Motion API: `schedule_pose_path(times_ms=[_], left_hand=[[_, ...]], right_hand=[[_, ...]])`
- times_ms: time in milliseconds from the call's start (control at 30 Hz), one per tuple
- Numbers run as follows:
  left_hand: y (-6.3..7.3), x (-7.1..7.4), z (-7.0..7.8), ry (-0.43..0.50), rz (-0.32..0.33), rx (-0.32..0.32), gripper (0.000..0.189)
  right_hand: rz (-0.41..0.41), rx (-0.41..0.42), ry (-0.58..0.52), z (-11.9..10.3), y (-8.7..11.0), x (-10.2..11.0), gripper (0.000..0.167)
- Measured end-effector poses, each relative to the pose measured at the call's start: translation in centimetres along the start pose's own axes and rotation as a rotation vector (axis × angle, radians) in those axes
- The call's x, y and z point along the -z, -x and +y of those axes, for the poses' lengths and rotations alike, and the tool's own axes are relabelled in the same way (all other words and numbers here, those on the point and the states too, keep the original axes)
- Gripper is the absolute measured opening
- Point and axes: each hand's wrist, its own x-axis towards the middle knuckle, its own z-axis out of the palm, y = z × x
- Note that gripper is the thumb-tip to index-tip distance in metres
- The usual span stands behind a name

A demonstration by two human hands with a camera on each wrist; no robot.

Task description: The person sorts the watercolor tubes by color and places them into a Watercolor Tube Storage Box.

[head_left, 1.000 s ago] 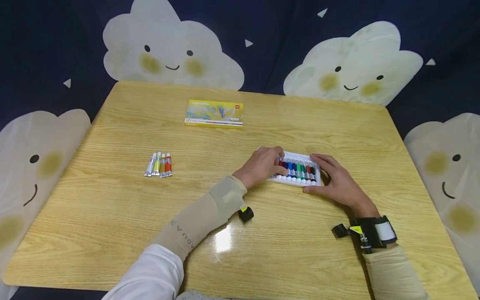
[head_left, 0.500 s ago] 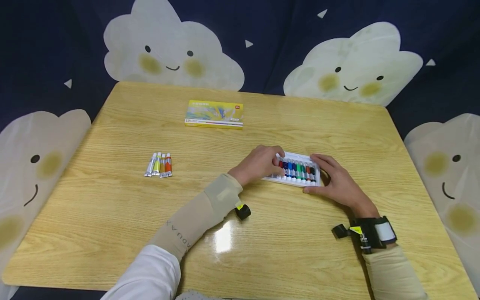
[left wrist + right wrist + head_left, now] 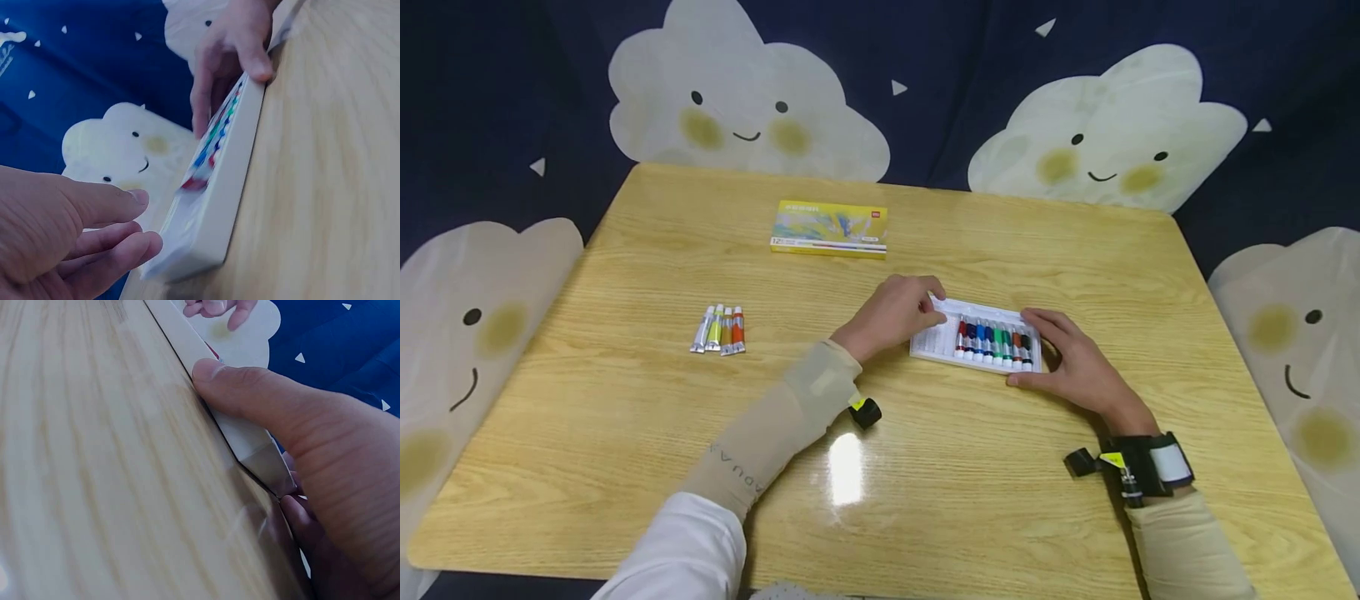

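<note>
On my feed the right hand point(image 3: 1078, 362) grips the white tray point(image 3: 932, 340) at its right end, thumb along the near long side and fingers along the far one. I see the left hand point(image 3: 886, 318) at the tray's other end, thumb parted from the fingers with a gap between; whether those fingertips touch the plastic I cannot tell. The tray lies flat on the wooden table point(image 3: 985, 483), reaching from the left fingertips to the right hand's grasp. Between the two sets of fingers I have a row of paint tubes point(image 3: 980, 332), red nearest the left ones. Well left of the left fingers lie four loose tubes point(image 3: 726, 329), side by side; beyond those fingers, a yellow box point(image 3: 829, 229).
</note>
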Motion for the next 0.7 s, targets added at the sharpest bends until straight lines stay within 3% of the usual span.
schedule_pose_path(times_ms=[300, 433, 700], left_hand=[[0.7, 1.9, -1.5, -0.054, 0.051, 0.018, 0.028], [1.3, 3.1, -2.4, -0.082, 0.071, 0.054, 0.03], [2.6, 5.8, -4.4, -0.18, 0.036, 0.138, 0.035]], right_hand=[[0.002, -0.006, -0.013, 0.1, 0.2, -0.1, 0.107], [-0.009, -0.003, -0.013, 0.0, 0.1, -0.1, 0.107], [0.0, 0.003, -0.009, 0.0, 0.0, -0.1, 0.107]])
